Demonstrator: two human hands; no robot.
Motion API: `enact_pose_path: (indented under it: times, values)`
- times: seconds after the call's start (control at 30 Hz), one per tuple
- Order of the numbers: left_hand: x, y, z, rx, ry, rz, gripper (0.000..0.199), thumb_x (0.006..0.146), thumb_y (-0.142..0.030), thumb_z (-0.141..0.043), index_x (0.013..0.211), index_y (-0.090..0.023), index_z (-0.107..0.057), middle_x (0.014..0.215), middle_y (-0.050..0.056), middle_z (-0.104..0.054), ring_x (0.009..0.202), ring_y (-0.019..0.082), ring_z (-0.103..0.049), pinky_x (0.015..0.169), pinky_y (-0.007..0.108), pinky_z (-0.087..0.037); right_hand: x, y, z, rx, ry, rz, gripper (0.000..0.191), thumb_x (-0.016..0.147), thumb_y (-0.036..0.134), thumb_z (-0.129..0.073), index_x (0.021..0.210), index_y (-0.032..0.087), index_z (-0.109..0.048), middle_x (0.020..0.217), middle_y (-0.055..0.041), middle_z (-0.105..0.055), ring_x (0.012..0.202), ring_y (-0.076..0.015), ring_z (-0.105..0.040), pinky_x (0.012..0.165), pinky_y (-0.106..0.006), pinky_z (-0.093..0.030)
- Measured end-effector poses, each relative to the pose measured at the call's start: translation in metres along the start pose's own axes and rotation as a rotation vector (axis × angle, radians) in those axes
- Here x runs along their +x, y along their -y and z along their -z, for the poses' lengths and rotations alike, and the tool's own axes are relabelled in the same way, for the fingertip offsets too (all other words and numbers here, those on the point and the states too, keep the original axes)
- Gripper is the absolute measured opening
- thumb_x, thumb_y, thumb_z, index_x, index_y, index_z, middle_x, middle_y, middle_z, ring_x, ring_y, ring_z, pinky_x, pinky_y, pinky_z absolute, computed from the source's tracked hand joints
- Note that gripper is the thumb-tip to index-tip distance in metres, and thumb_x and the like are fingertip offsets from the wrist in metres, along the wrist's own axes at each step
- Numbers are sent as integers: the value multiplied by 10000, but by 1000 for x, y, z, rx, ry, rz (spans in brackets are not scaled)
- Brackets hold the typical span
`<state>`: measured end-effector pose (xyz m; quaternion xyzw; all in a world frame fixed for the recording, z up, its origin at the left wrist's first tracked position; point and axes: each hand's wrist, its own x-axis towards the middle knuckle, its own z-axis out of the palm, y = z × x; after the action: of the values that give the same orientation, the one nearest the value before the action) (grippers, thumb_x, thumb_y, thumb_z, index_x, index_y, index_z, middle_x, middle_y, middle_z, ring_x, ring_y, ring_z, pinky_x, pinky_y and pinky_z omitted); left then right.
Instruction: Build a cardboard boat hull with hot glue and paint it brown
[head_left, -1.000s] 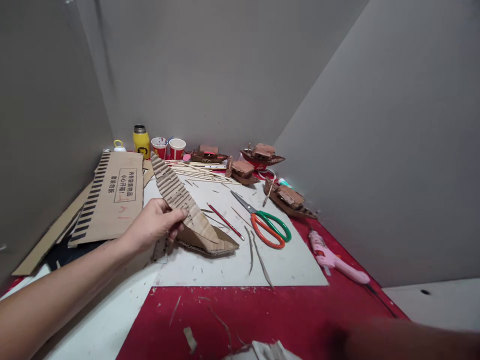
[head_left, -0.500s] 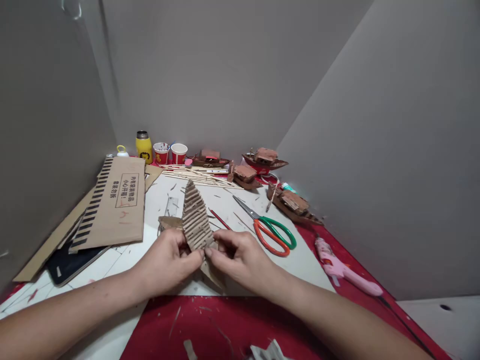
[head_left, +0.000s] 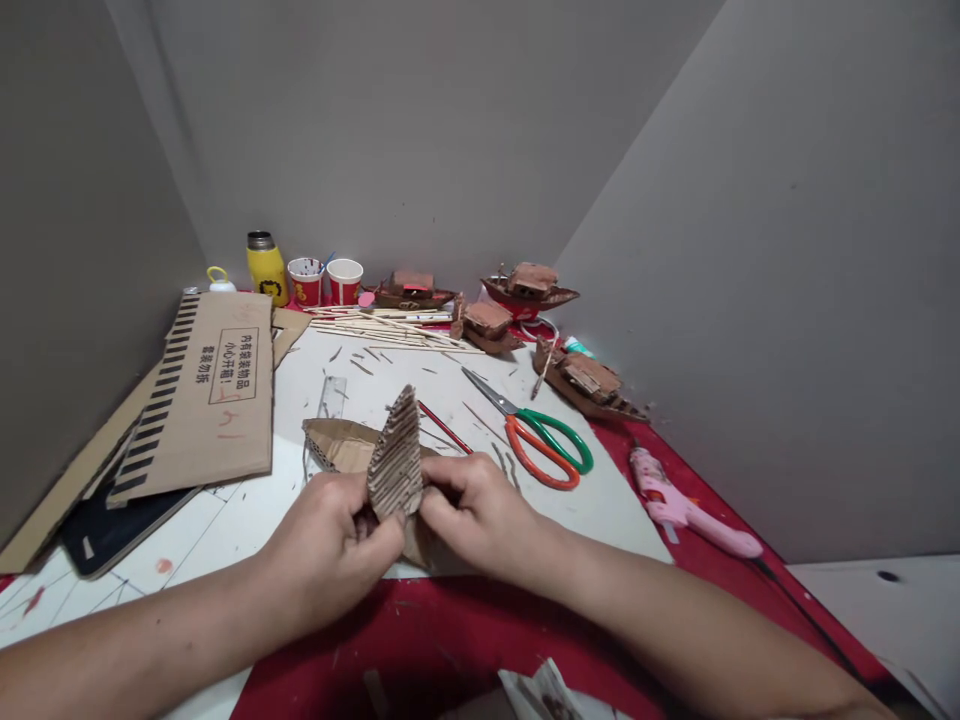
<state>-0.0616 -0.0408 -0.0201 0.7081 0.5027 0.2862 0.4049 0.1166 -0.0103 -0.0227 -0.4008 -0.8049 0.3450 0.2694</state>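
A leaf-shaped piece of corrugated cardboard (head_left: 397, 460) stands tilted between my hands, its ridged side showing. My left hand (head_left: 330, 545) pinches its lower left part between thumb and fingers. My right hand (head_left: 480, 505) is closed on its lower right edge, fingertips close to the left thumb. Behind the piece a cardboard boat hull (head_left: 341, 445) lies on the white board, partly hidden by the piece and hands. A red pencil (head_left: 446, 428) and scissors with green and orange handles (head_left: 536, 435) lie beyond my right hand.
Finished cardboard boats (head_left: 585, 380), thin wooden sticks (head_left: 390, 328), paper cups (head_left: 345, 282) and a yellow bottle (head_left: 266, 270) stand or lie at the back. Flat cardboard (head_left: 202, 400) is on the left, a pink glue gun (head_left: 694, 515) on the right.
The corrugated piece has turned and tilted in my hands, and its tip has shifted right. More of the hull behind it shows. The camera view has shifted slightly.
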Motion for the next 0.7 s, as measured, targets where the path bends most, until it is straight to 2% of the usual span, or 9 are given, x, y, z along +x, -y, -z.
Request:
enact_pose_path:
  times: [0.1, 0.17, 0.3, 0.4, 0.5, 0.6, 0.7]
  values:
    - [2, -2, 6, -81, 15, 62, 238, 783, -252, -472, 572, -200, -374, 521, -65, -333, 479, 79, -293, 432, 211, -230, -1, 3, 8, 81, -150, -49, 144, 780, 155, -466, 869, 175, -577, 522, 71, -433, 459, -86, -395, 448, -186, -328]
    - [3, -2, 8, -116, 30, 69, 226, 792, -246, -463, 584, -197, -389, 533, -63, -341, 485, 79, -301, 433, 207, -235, -4, 7, 10, 46, -219, -22, 34, 806, 204, -516, 830, 184, -531, 525, 72, -437, 457, -84, -404, 451, -186, -335]
    - [2, 1, 5, -33, 36, 35, 209, 797, -232, -458, 594, -189, -426, 528, -62, -365, 488, 83, -318, 447, 209, -247, -10, 11, 5, -148, -146, 136, 162, 828, 235, -555, 693, 191, -477, 548, 50, -465, 466, -77, -411, 477, -195, -335]
    - [0, 3, 1, 114, -23, -74, 216, 797, -198, -456, 588, -192, -401, 513, -63, -393, 485, 85, -345, 477, 214, -270, -11, 9, 1, -325, -130, 230, 121, 845, 220, -531, 734, 180, -504, 567, 36, -503, 470, -90, -428, 484, -218, -318]
    - [-1, 2, -1, 178, -69, -207, 207, 813, -157, -440, 613, -194, -399, 538, -62, -432, 501, 86, -379, 511, 210, -296, -11, 7, 0, -468, -89, 257, 114, 875, 210, -476, 790, 159, -533, 593, 2, -572, 482, -118, -487, 490, -246, -310]
    - [-2, 3, -3, 193, -81, -276, 197, 817, -134, -444, 632, -193, -412, 562, -63, -445, 515, 86, -389, 523, 206, -300, -11, 6, -3, -535, -57, 270, 156, 892, 198, -432, 804, 146, -550, 622, -27, -622, 498, -134, -532, 505, -256, -322]
    - [-2, 4, -3, 174, -86, -258, 201, 813, -136, -447, 625, -194, -404, 556, -66, -427, 512, 86, -377, 521, 209, -295, -10, 4, -6, -496, -131, 318, 166, 875, 178, -429, 748, 162, -535, 572, -8, -587, 473, -121, -501, 498, -247, -322]
